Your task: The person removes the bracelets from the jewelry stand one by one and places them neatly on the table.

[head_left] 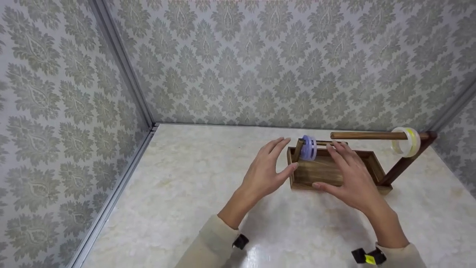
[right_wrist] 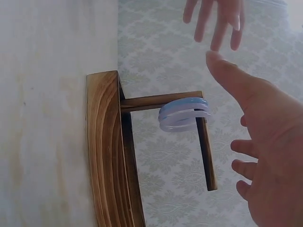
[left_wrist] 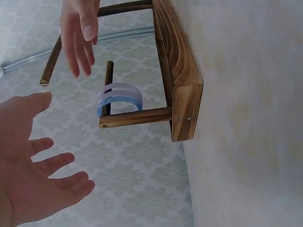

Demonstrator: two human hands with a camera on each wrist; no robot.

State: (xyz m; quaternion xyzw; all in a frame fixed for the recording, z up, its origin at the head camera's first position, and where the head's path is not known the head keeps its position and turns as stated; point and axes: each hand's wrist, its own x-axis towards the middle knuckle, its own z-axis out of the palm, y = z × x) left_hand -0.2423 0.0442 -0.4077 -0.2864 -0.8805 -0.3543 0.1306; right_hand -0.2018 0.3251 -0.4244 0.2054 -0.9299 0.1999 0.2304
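Observation:
A wooden bracelet stand has a shallow tray (head_left: 316, 173) as its base and two arms. Several bangles (head_left: 309, 149), blue and lilac, hang on its short arm (left_wrist: 137, 117), at the end beside the post. My left hand (head_left: 264, 167) is left of the tray, fingers spread and thumb toward the bangles, with nothing in its grasp. Over the tray's right half in the head view, my right hand (head_left: 353, 176) is likewise held with fingers apart and holds nothing. Both wrist views show a gap between the hands and the bangles (right_wrist: 182, 113).
The taller arm (head_left: 364, 136) reaches left from a dark post (head_left: 409, 156); clear and yellow bangles (head_left: 413, 143) hang near that post. The stand is on a pale marbled table (head_left: 178, 193). Patterned walls (head_left: 230, 67) rise behind and at the sides.

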